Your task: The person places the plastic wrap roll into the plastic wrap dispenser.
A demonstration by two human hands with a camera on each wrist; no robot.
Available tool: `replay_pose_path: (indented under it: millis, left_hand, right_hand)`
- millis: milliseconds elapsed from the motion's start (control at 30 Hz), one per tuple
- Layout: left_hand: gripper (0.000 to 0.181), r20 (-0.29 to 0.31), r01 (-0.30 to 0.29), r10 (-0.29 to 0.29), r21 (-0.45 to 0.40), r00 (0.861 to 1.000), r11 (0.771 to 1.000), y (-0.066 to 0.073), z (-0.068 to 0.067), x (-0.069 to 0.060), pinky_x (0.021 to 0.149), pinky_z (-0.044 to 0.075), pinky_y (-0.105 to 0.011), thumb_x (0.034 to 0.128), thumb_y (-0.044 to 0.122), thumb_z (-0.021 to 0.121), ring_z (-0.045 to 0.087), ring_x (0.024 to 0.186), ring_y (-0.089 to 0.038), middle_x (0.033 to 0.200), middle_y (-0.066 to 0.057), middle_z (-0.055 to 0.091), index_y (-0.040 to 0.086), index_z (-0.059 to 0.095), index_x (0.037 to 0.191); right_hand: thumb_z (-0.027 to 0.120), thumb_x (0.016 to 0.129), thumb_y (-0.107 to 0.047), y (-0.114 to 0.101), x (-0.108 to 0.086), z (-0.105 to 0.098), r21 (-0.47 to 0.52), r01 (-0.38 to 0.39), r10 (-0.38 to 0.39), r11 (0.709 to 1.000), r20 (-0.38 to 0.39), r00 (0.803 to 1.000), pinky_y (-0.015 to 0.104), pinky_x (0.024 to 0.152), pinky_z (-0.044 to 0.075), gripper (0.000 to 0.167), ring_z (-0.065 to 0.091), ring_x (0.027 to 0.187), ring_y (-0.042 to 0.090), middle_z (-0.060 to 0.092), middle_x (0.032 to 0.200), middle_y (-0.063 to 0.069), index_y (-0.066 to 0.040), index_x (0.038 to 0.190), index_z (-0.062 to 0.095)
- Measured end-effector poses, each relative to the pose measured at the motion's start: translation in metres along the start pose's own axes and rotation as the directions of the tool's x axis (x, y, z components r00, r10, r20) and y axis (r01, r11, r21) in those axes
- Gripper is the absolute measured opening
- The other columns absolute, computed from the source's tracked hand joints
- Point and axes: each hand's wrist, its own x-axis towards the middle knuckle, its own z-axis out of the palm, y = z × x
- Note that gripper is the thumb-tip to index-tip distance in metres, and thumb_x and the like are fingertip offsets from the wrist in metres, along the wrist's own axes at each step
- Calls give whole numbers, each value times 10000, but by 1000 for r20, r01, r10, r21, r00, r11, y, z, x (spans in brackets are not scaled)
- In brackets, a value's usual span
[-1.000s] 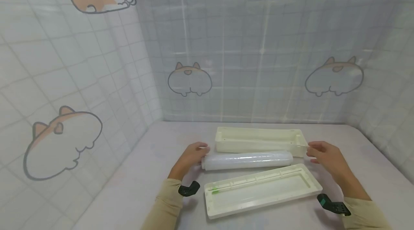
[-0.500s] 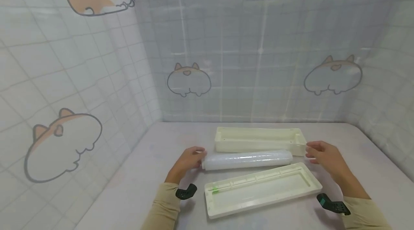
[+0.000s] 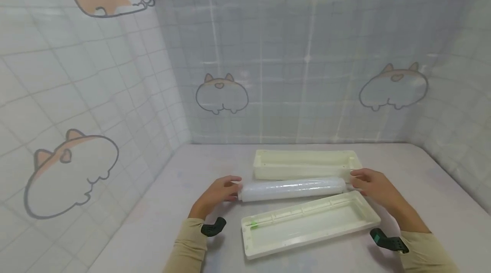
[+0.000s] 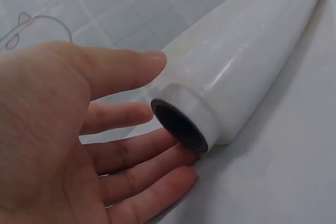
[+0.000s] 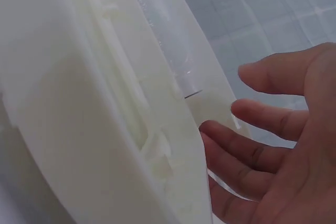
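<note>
A roll of cling film (image 3: 291, 189) lies crosswise on the table between a long cream box (image 3: 303, 174) behind it and a shallow cream lid (image 3: 312, 225) in front. My left hand (image 3: 215, 194) is at the roll's left end. In the left wrist view, its fingers (image 4: 126, 150) spread loosely around the hollow core end, the lower fingertips close beneath it; contact is unclear. My right hand (image 3: 377, 190) stands by the roll's right end, overlapping the box's front right corner. In the right wrist view, its relaxed fingers (image 5: 247, 156) hold nothing, and the lid partly hides the fingertips.
A small green piece (image 3: 254, 224) sits on the rail along the lid's left end. The white table (image 3: 184, 162) is bounded by a grid-patterned curtain (image 3: 284, 111) with dog drawings at the back and sides. Each wrist wears a dark camera mount (image 3: 213, 227).
My right hand has moved left from the box's right corner toward the roll's end. The left hand has shifted slightly down and left, staying by the roll. Roll, box and lid stay in place.
</note>
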Motion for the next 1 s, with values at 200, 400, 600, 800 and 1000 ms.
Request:
replay_pose_path:
  millis: [200, 400, 600, 800, 1000]
  left_hand:
    - [605, 51, -27, 28, -26, 998, 999, -5, -10, -3, 944, 538, -411, 932, 401, 718, 644, 1103, -264, 1384, -166, 551, 60, 550, 1402]
    - [565, 85, -36, 33, 29, 996, 999, -6, -14, -5, 960, 516, -439, 927, 393, 721, 650, 1051, -250, 1325, -128, 593, 93, 576, 1383]
    - [583, 85, -24, 20, 51, 996, 998, -6, -12, -1, 955, 501, -465, 898, 409, 749, 654, 988, -251, 1247, -102, 626, 113, 591, 1374]
    - [544, 94, -36, 31, 50, 995, 998, -9, -9, 3, 939, 515, -436, 909, 390, 744, 648, 1009, -244, 1266, -106, 620, 142, 603, 1373]
    - [516, 111, -46, 42, 34, 993, 998, -9, -8, 2, 927, 516, -410, 924, 364, 732, 635, 1047, -245, 1325, -106, 604, 167, 607, 1383]
  right_hand:
    - [598, 1022, -247, -7, 6, 6, -83, 78, -76, 993, 31, 997, 539, 893, 524, 492, 579, 1148, 463, 598, 1257, 321, 135, 1326, 535]
    - [623, 1006, -229, -11, 8, 11, -93, 103, -96, 990, 76, 992, 556, 893, 518, 487, 585, 1141, 461, 626, 1219, 293, 126, 1328, 536]
    - [627, 1007, -263, -6, 7, 14, -110, 101, -92, 989, 80, 992, 563, 913, 509, 512, 570, 1174, 468, 595, 1275, 307, 113, 1342, 531]
    - [624, 1008, -256, -3, 7, 14, -123, 118, -110, 985, 70, 991, 554, 914, 512, 498, 582, 1170, 463, 571, 1304, 320, 122, 1322, 541]
    - [622, 1008, -262, -4, 5, 14, -101, 96, -88, 990, 86, 992, 534, 900, 523, 515, 609, 1144, 436, 594, 1276, 313, 126, 1332, 526]
